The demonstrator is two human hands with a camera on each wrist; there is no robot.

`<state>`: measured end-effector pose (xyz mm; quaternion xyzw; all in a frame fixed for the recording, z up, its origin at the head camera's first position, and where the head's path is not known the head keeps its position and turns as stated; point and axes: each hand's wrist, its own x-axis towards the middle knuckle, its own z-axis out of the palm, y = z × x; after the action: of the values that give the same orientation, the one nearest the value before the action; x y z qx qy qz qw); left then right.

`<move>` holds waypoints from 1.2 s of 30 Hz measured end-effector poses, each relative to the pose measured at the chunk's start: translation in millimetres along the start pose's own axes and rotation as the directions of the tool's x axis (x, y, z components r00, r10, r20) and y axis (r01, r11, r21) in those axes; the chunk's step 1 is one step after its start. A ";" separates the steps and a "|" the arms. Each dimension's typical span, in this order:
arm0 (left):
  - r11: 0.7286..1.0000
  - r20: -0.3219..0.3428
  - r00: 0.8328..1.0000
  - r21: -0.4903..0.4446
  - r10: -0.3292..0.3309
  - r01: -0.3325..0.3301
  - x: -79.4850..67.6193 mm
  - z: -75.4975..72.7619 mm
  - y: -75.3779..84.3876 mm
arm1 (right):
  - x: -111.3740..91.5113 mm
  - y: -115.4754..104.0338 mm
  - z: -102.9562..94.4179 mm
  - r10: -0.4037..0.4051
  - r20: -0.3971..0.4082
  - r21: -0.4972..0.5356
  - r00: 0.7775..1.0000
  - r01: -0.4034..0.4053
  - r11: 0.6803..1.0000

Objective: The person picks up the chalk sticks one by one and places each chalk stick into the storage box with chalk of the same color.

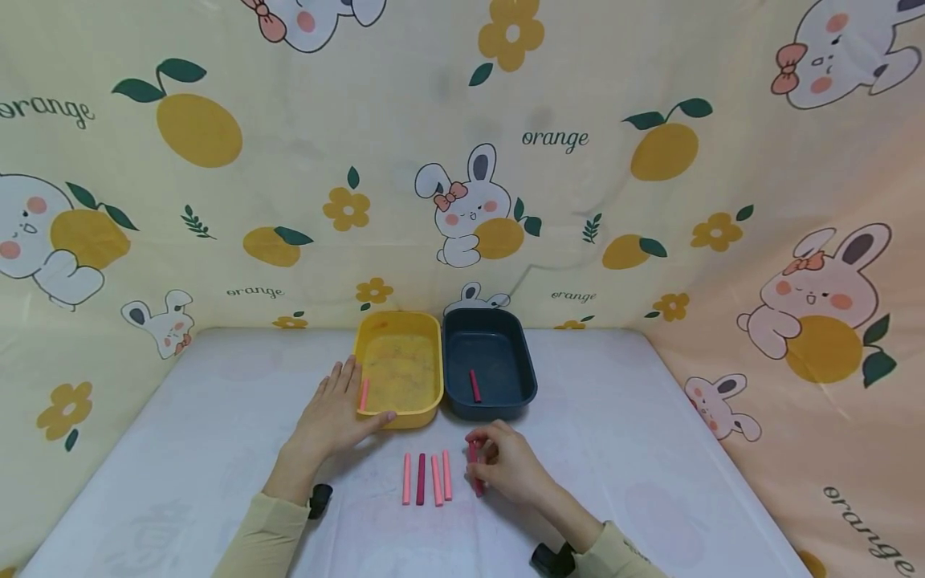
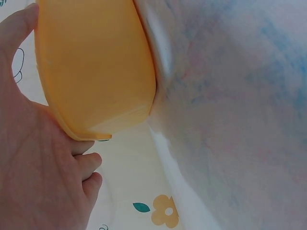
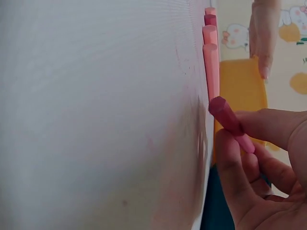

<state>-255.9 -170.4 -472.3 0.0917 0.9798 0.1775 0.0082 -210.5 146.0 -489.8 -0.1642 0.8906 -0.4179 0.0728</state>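
While my right hand point(image 1: 509, 464) is pinching the dark red stick point(image 3: 224, 114) in front of the navy tray point(image 1: 490, 412), my left hand point(image 1: 338, 413) is resting, thumb wide, on the yellow tray point(image 1: 415, 420); I am judging a light pinch safest.

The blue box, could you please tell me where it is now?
In the head view, the blue box stands near the far edge of the table, just right of the yellow box and beyond the right hand.

Four pink sticks point(image 1: 437, 480), three dark red sticks point(image 1: 421, 479), seven total. One yellow bin point(image 1: 401, 353), one blue bin point(image 1: 499, 353).
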 end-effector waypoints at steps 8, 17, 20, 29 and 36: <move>1.000 -0.002 1.000 0.003 0.006 -0.006 0.1 0.4 -1.4 | 0.6 -2.8 0.0 -0.099 -0.109 0.054 0.989 0.105 0.993; 1.000 -0.006 1.000 0.006 0.011 -0.011 -0.9 0.3 -1.9 | 4.4 -6.5 1.2 -0.150 -0.238 0.108 0.960 0.180 0.978; 1.000 -0.003 1.000 0.001 0.006 -0.006 -0.6 0.4 -2.0 | 7.6 -9.6 0.8 -0.118 -0.275 0.140 0.954 0.161 0.977; 1.000 0.004 1.000 0.000 0.000 0.000 -0.3 -0.5 -0.8 | 17.0 -16.8 -3.2 -0.123 -0.347 0.148 0.930 0.184 0.972; 1.000 0.004 1.000 -0.001 -0.003 0.003 -0.7 -0.7 -0.2 | 29.9 -15.3 -9.3 -0.163 -0.411 0.157 0.897 0.246 0.956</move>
<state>-255.2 -170.9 -471.7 0.0905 0.9798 0.1778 0.0105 -237.4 133.0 -472.0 -0.1617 0.8167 -0.5371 -0.1357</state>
